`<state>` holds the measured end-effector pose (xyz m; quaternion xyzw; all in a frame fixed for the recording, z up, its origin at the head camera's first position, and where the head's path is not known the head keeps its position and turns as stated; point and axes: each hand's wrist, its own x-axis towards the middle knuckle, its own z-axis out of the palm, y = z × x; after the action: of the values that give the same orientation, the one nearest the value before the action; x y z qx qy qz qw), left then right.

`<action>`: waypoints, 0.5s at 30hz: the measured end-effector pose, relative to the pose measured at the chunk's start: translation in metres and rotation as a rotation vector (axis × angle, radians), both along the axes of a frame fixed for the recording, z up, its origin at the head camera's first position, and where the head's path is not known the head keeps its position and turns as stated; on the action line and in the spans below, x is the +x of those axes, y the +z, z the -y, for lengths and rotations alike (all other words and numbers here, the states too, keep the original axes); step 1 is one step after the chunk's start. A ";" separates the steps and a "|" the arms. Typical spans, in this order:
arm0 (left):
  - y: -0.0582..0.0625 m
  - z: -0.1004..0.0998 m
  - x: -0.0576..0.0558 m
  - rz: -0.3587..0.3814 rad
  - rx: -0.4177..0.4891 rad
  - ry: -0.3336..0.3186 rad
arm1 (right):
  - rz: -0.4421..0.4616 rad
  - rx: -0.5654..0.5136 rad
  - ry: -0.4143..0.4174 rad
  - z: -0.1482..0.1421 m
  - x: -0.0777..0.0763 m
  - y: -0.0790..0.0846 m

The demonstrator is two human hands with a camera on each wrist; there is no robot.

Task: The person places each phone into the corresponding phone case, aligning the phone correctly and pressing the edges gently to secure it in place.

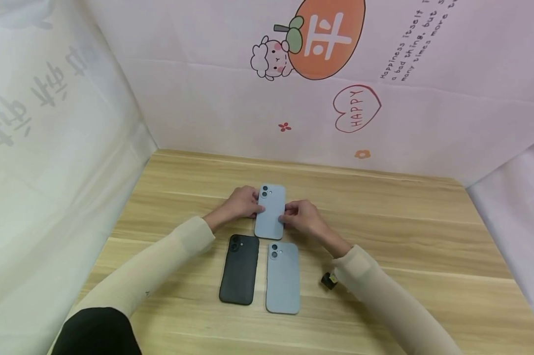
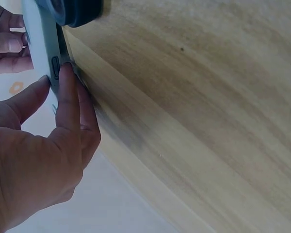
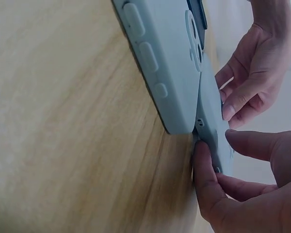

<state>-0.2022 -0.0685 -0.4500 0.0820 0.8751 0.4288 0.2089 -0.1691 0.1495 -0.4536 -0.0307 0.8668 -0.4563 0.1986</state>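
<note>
A light blue phone (image 1: 269, 217) lies back side up between both hands, its camera lenses at the far end. My left hand (image 1: 245, 201) pinches its left edge, thumb on the back face. In the left wrist view, the fingertips of the left hand (image 2: 43, 150) are right by the slot in the phone's side. Opposite, my right hand (image 1: 302, 215) pinches the right edge between thumb and fingers. The right wrist view has the phone's lower end (image 3: 211, 121) between the thumb and fingers of the right hand (image 3: 257, 189).
Nearer on the wooden table (image 1: 404, 222) lie a black phone (image 1: 240, 270) and a second light blue phone (image 1: 283, 278), side by side with backs up. Beside the right sleeve sits a small black object (image 1: 329, 281). White printed cloth (image 1: 205, 98) hangs behind and at the sides.
</note>
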 end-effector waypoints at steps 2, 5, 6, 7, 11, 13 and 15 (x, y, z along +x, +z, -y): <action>0.000 -0.001 0.000 -0.013 -0.015 -0.004 | -0.006 0.003 0.004 0.000 0.001 0.001; 0.000 -0.001 -0.001 -0.017 -0.024 0.001 | -0.010 0.008 0.008 0.000 0.001 0.001; 0.000 -0.001 -0.001 -0.017 -0.027 0.003 | -0.013 0.012 0.009 0.000 0.001 0.001; 0.000 -0.001 -0.001 -0.018 -0.031 0.001 | -0.013 0.012 0.009 0.000 0.000 0.001; 0.001 -0.001 -0.001 -0.026 -0.079 -0.010 | -0.019 0.016 0.010 0.000 0.001 0.001; 0.001 -0.001 -0.001 -0.028 -0.107 -0.016 | -0.016 0.014 0.007 0.000 0.002 0.002; 0.001 -0.002 -0.001 -0.026 -0.119 -0.018 | -0.013 0.015 0.005 0.000 0.002 0.001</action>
<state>-0.2031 -0.0666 -0.4490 0.0826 0.9008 0.3732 0.2060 -0.1675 0.1497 -0.4525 -0.0345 0.8715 -0.4490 0.1943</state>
